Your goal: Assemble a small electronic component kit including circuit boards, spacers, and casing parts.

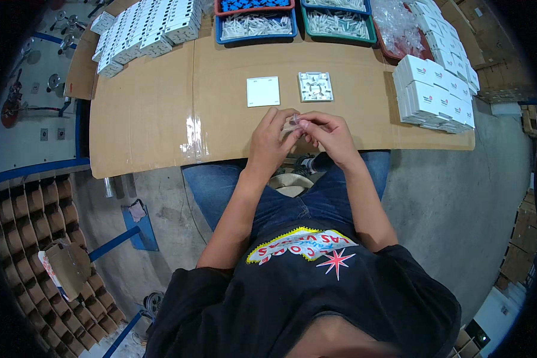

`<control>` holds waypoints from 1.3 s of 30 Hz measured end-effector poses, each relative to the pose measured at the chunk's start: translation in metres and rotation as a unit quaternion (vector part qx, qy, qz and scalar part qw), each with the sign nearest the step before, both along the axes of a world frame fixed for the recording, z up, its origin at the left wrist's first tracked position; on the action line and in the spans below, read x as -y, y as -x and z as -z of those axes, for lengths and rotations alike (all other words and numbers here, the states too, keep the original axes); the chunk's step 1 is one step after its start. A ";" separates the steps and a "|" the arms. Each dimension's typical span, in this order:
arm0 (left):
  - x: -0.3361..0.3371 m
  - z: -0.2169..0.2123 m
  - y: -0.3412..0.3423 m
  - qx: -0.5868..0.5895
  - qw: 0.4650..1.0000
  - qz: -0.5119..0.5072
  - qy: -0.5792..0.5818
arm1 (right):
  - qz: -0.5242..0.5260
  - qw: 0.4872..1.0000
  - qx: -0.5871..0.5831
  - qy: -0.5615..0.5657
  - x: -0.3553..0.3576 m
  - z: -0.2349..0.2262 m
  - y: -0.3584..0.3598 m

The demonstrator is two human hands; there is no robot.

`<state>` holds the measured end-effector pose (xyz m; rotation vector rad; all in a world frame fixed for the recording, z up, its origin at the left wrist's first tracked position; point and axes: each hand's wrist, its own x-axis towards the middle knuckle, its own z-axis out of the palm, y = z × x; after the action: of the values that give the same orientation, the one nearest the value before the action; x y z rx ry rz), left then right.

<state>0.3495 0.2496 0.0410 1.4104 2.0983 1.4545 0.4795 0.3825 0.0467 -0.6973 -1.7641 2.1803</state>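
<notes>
My left hand [269, 142] and my right hand [331, 138] meet over the near edge of the cardboard-covered table, fingers pinched together. Between their fingertips is a small clear plastic piece [293, 120], perhaps a little bag; its exact kind is too small to tell. Just beyond my left hand lies a flat white square plate [262, 92]. To its right, past my right hand, rests a white square frame [315, 87] with grey fittings inside, its open side up. Neither hand touches these two.
Stacked white boxes [155, 30] stand at the far left, and more white boxes [434, 95] at the right. Along the far edge sit a blue tray [256, 40] and a green tray [343, 39] of small white parts. Clear plastic bags [397, 27] fill a red tray beside them.
</notes>
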 end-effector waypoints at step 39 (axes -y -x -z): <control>0.002 0.013 0.006 0.296 0.953 0.015 -0.066 | 0.010 0.919 0.010 -0.393 0.012 -0.032 0.013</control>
<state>0.3432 0.2476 0.0276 0.8759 1.6176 1.7574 0.4664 0.3700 0.0788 -0.5117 -2.3617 1.2408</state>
